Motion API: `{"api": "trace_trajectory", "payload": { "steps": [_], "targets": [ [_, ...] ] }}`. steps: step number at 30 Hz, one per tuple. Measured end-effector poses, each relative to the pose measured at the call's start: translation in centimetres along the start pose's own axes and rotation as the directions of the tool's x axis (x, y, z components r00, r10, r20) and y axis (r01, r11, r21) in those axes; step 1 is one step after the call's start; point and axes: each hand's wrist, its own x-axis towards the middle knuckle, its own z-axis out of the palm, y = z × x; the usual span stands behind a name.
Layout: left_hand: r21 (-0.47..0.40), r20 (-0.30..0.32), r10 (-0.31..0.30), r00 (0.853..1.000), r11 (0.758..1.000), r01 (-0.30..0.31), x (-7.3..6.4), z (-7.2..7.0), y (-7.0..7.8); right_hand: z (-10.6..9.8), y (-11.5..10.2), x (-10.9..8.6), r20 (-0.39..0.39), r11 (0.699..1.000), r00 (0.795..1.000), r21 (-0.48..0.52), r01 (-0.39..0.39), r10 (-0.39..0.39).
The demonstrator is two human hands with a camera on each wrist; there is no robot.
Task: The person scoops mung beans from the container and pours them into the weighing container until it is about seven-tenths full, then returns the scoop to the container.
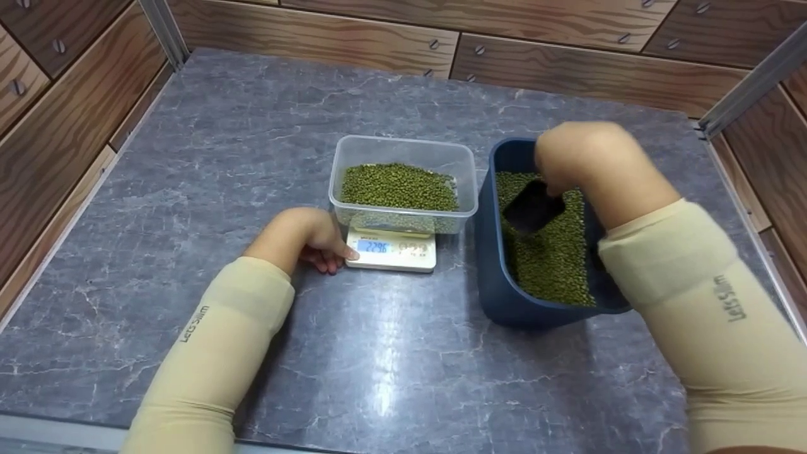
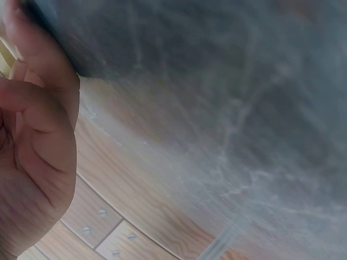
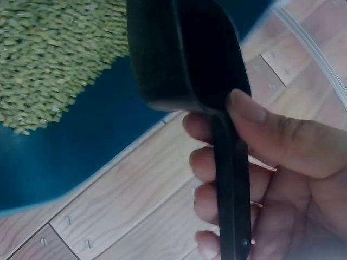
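My right hand grips the handle of a black scoop over the blue bin. The scoop's dark hollow shows no beans in the right wrist view. Green mung beans fill much of the bin. With its thumb, my left hand touches the front left corner of a white kitchen scale; its other fingers lie beside the scale, loosely bent. On the scale stands a clear plastic container with a layer of mung beans in it. The lit display seems to read 2296, decimal point unclear.
A grey marbled tabletop lies under everything. Wood-patterned panels wall the back and sides, with metal posts at the corners. The bin's tall wall stands just right of the container.
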Motion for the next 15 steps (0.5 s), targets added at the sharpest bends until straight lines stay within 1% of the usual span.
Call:
{"api": "trace_trajectory", "payload": {
  "steps": [4,6,9,12,14,15],
  "targets": [
    [-0.011,-0.002,0.002,1.0,1.0,-0.002,-0.1,0.2,0.0,1.1,-0.5,0.6,0.034,0.999,0.999,-0.037,-0.039,0.04],
    [-0.011,-0.005,0.001,1.0,1.0,-0.001,-0.1,0.2,-0.1,1.6,-0.6,1.0,0.039,0.998,0.998,-0.055,-0.039,0.041],
    [-0.007,-0.009,0.007,1.0,1.0,-0.007,-0.1,0.3,-0.2,2.4,-0.7,1.6,0.03,0.996,0.999,-0.084,-0.019,0.022],
    [-0.006,-0.015,0.009,1.0,1.0,-0.009,-0.2,0.3,-0.3,3.3,-0.8,2.3,0.034,0.993,0.999,-0.116,0.026,-0.022],
    [-0.008,-0.017,0.01,1.0,1.0,-0.01,-0.2,0.3,-0.3,3.7,-0.7,2.7,0.056,0.991,0.997,-0.12,0.06,-0.054],
    [-0.01,-0.018,0.009,1.0,1.0,-0.009,-0.3,0.3,-0.2,3.9,-0.7,2.9,0.079,0.99,0.995,-0.119,0.075,-0.066]
  ]
}}
